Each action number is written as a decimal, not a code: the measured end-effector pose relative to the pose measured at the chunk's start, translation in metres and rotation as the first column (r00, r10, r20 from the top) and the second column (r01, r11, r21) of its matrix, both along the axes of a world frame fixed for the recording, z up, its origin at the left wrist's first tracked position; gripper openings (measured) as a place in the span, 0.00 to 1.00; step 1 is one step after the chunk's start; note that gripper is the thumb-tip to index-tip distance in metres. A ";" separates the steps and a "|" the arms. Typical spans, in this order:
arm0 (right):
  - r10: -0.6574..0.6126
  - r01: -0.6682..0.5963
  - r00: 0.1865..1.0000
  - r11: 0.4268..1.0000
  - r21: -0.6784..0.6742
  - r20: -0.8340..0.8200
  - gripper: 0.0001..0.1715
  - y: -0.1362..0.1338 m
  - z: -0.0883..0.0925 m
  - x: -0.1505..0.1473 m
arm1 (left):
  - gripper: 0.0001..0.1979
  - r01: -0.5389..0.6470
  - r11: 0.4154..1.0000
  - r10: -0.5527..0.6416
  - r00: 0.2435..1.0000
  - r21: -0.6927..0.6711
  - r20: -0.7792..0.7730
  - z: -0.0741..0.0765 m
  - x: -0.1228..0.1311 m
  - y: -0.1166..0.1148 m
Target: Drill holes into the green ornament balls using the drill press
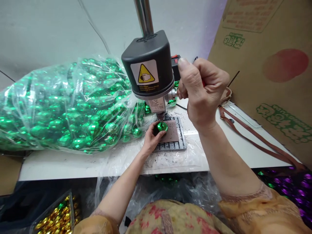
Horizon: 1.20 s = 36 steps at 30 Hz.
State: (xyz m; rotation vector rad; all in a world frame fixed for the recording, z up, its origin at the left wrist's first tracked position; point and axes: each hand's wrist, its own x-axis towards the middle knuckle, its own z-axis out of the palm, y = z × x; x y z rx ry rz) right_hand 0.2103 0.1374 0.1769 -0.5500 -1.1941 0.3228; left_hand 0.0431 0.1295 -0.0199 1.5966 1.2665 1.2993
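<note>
A shiny green faceted ball [162, 126] sits under the drill press [148, 65], pinched between the thumb and fingers of my left hand [153, 138]. It rests over a brownish pad on the grey base plate [182, 136], right below the chuck [160, 115]. Whether the bit touches the ball I cannot tell. At the press's right side, my right hand [206, 87] is closed around the feed handle, most of which the fingers hide. Dark shavings lie scattered over the plate and the table around it.
A big clear bag of green balls [60, 110] fills the table's left. A cardboard box [268, 71] and a brown strap [258, 139] are at the right. Below the white table [73, 165] are gold balls [57, 219] at left and purple balls [290, 185] at right.
</note>
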 end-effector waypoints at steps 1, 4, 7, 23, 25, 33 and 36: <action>0.005 -0.005 1.000 1.000 0.014 -0.002 0.33 0.000 0.000 0.000 | 0.28 -0.014 1.000 0.014 1.000 0.012 -0.022 0.000 0.001 -0.001; 0.019 -0.019 1.000 0.999 0.046 -0.001 0.34 0.000 0.000 0.001 | 0.28 -0.047 0.999 0.048 0.998 0.022 -0.046 0.002 0.003 -0.003; 0.017 -0.017 1.000 0.998 0.053 0.001 0.34 0.001 0.000 0.001 | 0.27 -0.053 0.998 0.055 0.997 0.034 -0.049 0.004 0.004 -0.003; 0.014 -0.015 1.000 0.990 0.141 0.010 0.29 -0.009 -0.015 0.001 | 0.26 -0.032 0.998 0.035 0.998 0.046 -0.053 0.006 0.016 -0.011; 0.013 -0.012 1.000 0.984 0.179 -0.003 0.29 -0.008 -0.022 -0.001 | 0.26 -0.029 0.997 0.033 0.998 0.068 -0.056 0.006 0.016 -0.011; 0.004 -0.003 1.000 0.957 0.291 -0.005 0.30 -0.004 -0.036 -0.003 | 0.26 -0.035 0.998 0.036 0.999 0.058 -0.031 0.007 0.017 -0.010; -0.024 0.027 1.000 0.947 0.319 -0.015 0.30 -0.004 -0.039 -0.004 | 0.26 -0.040 0.997 0.042 0.999 0.061 -0.027 0.008 0.017 -0.011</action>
